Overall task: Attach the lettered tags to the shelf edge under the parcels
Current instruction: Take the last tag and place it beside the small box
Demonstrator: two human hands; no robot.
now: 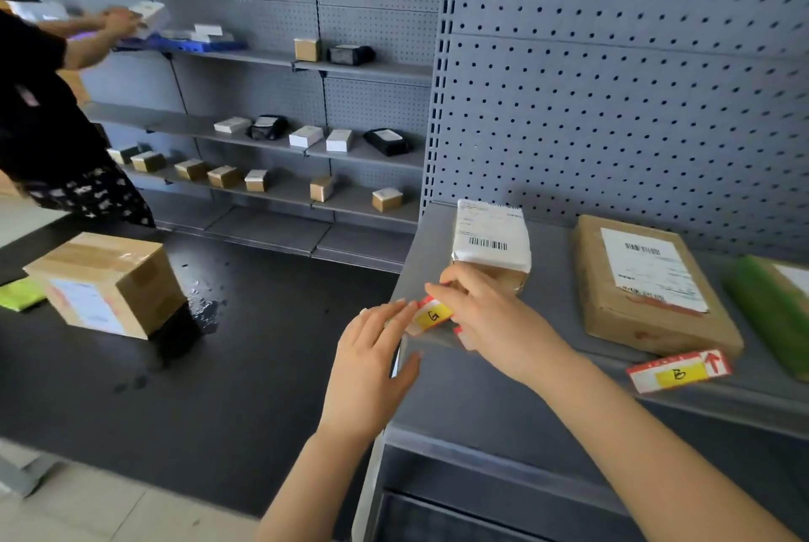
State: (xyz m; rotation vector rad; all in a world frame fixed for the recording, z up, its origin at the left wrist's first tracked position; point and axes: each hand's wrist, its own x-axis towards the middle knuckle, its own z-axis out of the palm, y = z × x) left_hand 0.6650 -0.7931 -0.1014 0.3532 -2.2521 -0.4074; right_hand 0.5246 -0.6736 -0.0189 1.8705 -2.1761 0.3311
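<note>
Head view: left hand point(372, 349) is resting fingers spread on the G tag point(431, 316) at the shelf edge point(442, 338); right hand point(486, 318) is pinching it below the small parcel point(490, 239). Right, the B tag point(678, 371) is sitting under the brown parcel point(648, 283).

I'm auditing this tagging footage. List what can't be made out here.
Head view only:
- G tag: its ends are covered by the left hand and right hand, so attachment is unclear.
- Parcel labels: text too small to read.
- Green parcel: cut off by the right edge.
- B tag: fixing to the shelf edge unclear.
</note>
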